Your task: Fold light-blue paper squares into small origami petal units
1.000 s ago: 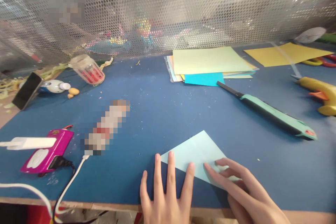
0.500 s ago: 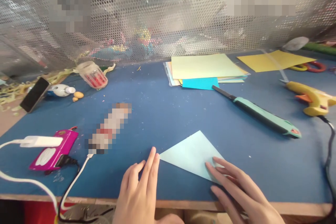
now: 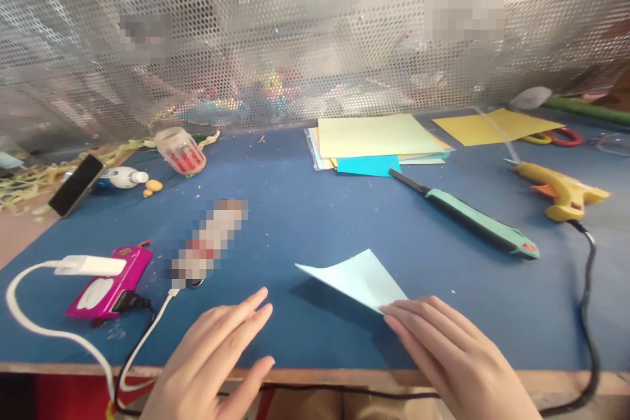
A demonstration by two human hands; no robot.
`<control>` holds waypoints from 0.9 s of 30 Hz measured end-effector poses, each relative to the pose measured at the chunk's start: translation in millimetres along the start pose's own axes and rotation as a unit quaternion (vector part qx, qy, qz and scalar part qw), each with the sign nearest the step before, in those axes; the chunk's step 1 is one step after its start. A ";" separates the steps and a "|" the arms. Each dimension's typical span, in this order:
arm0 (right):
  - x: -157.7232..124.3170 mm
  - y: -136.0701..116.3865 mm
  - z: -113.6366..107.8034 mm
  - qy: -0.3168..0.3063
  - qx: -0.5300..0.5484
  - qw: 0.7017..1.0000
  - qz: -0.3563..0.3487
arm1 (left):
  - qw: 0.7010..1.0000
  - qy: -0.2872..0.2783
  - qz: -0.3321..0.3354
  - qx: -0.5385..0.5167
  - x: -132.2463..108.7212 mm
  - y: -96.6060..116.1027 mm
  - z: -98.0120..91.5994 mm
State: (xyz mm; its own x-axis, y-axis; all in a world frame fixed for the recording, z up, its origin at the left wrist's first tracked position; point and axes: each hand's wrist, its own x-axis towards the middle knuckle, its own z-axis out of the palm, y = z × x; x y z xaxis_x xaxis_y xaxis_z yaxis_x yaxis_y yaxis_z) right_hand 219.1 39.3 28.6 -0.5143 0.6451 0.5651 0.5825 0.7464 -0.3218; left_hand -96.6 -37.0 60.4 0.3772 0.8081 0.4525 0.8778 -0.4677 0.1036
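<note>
A pale blue paper triangle (image 3: 355, 277) is tilted up off the blue mat (image 3: 305, 223), its left tip raised with a shadow under it. My right hand (image 3: 443, 348) holds its near right corner, fingers together over the paper. My left hand (image 3: 216, 357) hovers to the left with fingers stretched out, apart from the paper and holding nothing.
A stack of coloured paper (image 3: 377, 141) lies at the back, with a green-handled cutter (image 3: 467, 220) in front of it. A yellow glue gun (image 3: 561, 190) and its black cord lie right. A pink device (image 3: 111, 282) with white cables sits left. Perforated metal screen behind.
My left hand pulled away from the paper toward the left and nearer me. The paper's left tip rose off the mat while my right hand kept its corner.
</note>
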 end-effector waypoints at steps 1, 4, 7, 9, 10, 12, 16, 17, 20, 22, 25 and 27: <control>2.9 -3.9 -1.9 0.006 0.025 0.999 0.033 | 1.000 0.005 0.009 0.001 5.6 0.1 -4.6; 9.5 -16.1 -4.5 0.008 0.086 0.980 0.178 | 0.999 0.026 0.047 0.010 24.3 3.8 -11.5; 13.1 -22.2 0.6 0.005 0.121 0.940 0.318 | 0.996 -0.014 0.089 0.008 41.0 7.4 -5.2; 14.3 -21.5 7.6 0.009 0.136 0.920 0.369 | 0.992 -0.059 0.114 0.008 48.8 7.9 5.0; 14.7 -20.3 11.5 0.008 0.135 0.916 0.379 | 0.990 -0.082 0.116 -0.003 51.6 7.8 11.0; 15.3 -17.6 18.5 0.016 0.117 0.917 0.380 | 0.980 -0.155 0.113 -0.046 54.6 7.2 22.8; 17.9 -15.8 24.2 -0.022 0.095 0.940 0.326 | 0.962 -0.237 0.093 -0.102 57.8 6.3 38.5; 18.7 -15.9 23.8 -0.033 0.097 0.944 0.313 | 0.958 -0.250 0.090 -0.109 59.9 5.8 40.4; 20.2 -15.8 20.2 -0.028 0.103 0.951 0.289 | 0.945 -0.284 0.098 -0.133 71.9 3.6 43.8; 19.5 -14.4 16.3 -0.017 0.112 0.957 0.267 | 0.938 -0.302 0.102 -0.135 82.7 2.0 46.0; 15.6 -10.3 9.2 -0.037 0.119 0.965 0.229 | 0.928 -0.334 0.101 -0.134 96.2 0.9 50.5; 11.5 -7.1 4.4 -0.068 0.117 0.971 0.197 | 0.921 -0.349 0.102 -0.136 101.0 1.5 53.4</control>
State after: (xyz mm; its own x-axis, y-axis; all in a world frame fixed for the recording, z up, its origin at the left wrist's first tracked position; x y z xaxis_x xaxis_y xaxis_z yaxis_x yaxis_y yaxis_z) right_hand 206.3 42.1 34.1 -0.3684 0.8917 0.2631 0.6006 0.4443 -0.6647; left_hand -41.5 63.1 59.0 0.7078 0.6821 -0.1836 0.6968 -0.6315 0.3400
